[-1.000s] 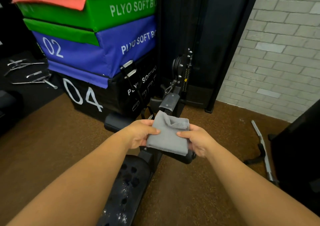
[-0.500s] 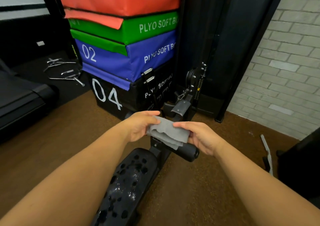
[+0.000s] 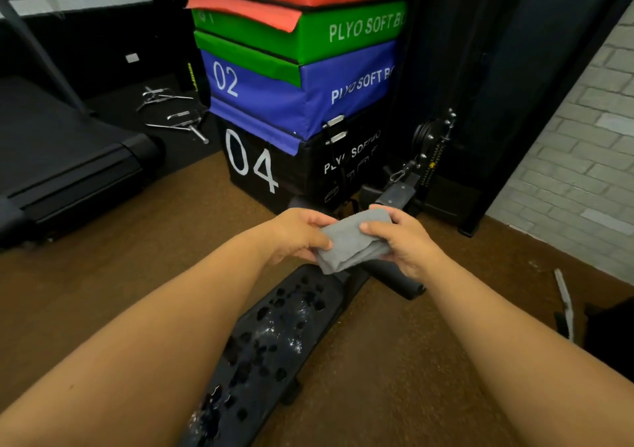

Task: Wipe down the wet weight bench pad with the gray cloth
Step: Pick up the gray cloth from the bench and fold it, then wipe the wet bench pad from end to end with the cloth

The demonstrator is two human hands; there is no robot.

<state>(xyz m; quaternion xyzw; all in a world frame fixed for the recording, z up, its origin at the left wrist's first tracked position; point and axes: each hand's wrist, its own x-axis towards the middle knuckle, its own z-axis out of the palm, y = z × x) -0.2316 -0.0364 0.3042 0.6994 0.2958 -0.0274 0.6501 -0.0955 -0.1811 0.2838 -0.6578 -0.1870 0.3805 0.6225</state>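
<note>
The gray cloth (image 3: 346,245) is folded into a thick bundle and held in the air above the far end of the bench. My left hand (image 3: 298,233) grips its left side, thumb on top. My right hand (image 3: 404,240) grips its right side with fingers curled over it. Below and between my forearms runs the black weight bench pad (image 3: 274,336), dotted with dark wet spots and shiny droplets. The near end of the pad is partly hidden by my left forearm.
Stacked plyo soft boxes (image 3: 302,96) in black, blue, green and orange stand just beyond the bench. A treadmill (image 3: 68,158) sits at left, metal cable handles (image 3: 175,117) lie behind it. A black foam roller pad (image 3: 394,278) sticks out under my right hand. A brick wall (image 3: 576,158) at right.
The cloth has been folded from a flat hanging sheet into a compact bundle between both hands. The view has shifted, showing more of the wet pad and the treadmill.
</note>
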